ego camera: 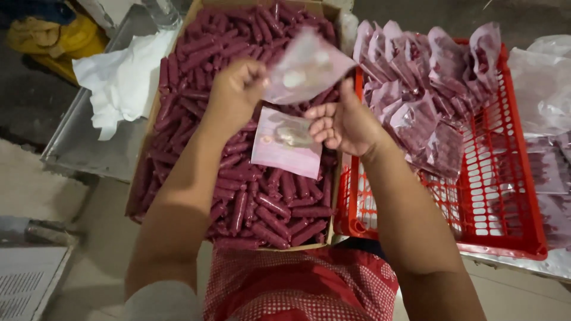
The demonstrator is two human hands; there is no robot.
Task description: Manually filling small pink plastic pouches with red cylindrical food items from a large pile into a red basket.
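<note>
clear pink pouch point(306, 65), empty, raised above sausages point(238, 178)

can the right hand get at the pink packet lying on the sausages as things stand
Probably yes: the right hand hovers right beside the flat pink plastic packet lying uncovered on the dark red sausage sticks, though its fingers may need to release the clear pouch first.

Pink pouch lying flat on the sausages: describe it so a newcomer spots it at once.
Start at the big cardboard box packed with dark red sausage sticks. On top of them, just below the two hands, lies a flat pink pouch. Unlike the pouch held up or the filled packs in the red crate, it lies loose, untouched.
</note>
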